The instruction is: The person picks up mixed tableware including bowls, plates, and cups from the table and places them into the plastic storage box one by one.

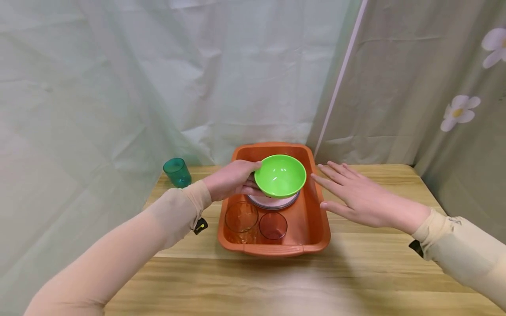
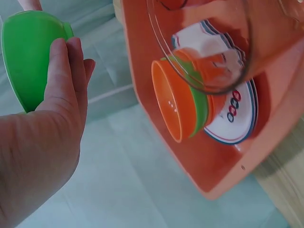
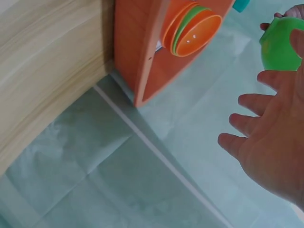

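Observation:
My left hand (image 1: 231, 179) holds a bright green bowl (image 1: 281, 175) over an orange plastic basin (image 1: 272, 249), thumb at the rim and fingers beneath. To the right, my right hand (image 1: 357, 195) is stretched out with fingers spread, near the bowl but apart from it. In the left wrist view, a stack of orange and green bowls (image 2: 166, 102) sits in the basin on white plates with dark rims (image 2: 237, 123). At the basin's near end are a clear glass (image 1: 241, 217) and a reddish glass (image 1: 273, 226).
A teal cup (image 1: 178, 172) stands tilted in view on the wooden table (image 1: 245, 285), left of the basin. Pale curtains (image 1: 237, 79) hang behind and to the left, with a flowered curtain (image 1: 462, 112) on the right.

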The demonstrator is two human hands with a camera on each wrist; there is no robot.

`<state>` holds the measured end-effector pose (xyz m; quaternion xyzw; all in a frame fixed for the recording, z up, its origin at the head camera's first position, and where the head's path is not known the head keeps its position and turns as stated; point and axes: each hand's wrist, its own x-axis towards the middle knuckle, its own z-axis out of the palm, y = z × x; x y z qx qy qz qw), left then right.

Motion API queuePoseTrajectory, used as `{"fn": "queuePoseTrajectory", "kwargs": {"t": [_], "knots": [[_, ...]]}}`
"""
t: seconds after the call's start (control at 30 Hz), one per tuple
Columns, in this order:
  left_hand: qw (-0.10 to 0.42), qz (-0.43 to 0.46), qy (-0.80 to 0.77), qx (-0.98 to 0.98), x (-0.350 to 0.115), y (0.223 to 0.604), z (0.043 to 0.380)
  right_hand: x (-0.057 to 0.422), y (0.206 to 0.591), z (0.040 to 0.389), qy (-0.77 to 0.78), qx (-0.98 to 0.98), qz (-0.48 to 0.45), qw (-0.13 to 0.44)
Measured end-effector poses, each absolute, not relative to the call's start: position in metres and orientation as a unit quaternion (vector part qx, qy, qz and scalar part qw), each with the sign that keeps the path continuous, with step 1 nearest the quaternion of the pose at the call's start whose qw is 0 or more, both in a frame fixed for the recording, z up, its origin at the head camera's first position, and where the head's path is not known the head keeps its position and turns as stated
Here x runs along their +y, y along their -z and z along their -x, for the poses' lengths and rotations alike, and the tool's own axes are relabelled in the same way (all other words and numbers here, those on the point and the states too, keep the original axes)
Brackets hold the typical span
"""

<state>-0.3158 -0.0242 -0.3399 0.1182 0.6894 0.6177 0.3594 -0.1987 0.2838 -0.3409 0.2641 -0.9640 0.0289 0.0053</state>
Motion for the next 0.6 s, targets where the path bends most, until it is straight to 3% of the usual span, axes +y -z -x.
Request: {"fn": "queuePoseTrajectory", "kwargs": {"t": [0.13,0.27,0.47,0.6], "knots": [[0.369,-0.132,-0.614,0.685,-0.016,0.341,0.313,0.286,0.343,0.199,-0.056,-0.965,-0.254,0.005],[0.376,-0.132,-0.614,0.681,-0.011,0.343,0.313,0.283,0.345,0.203,-0.189,-0.958,-0.216,-0.013],[0.377,-0.125,-0.61,0.685,-0.006,0.344,0.313,0.273,0.346,0.213,-0.517,-0.838,-0.119,-0.128],[0.376,-0.128,-0.61,0.685,-0.006,0.344,0.312,0.262,0.345,0.218,-0.645,-0.74,-0.048,-0.185]]}}
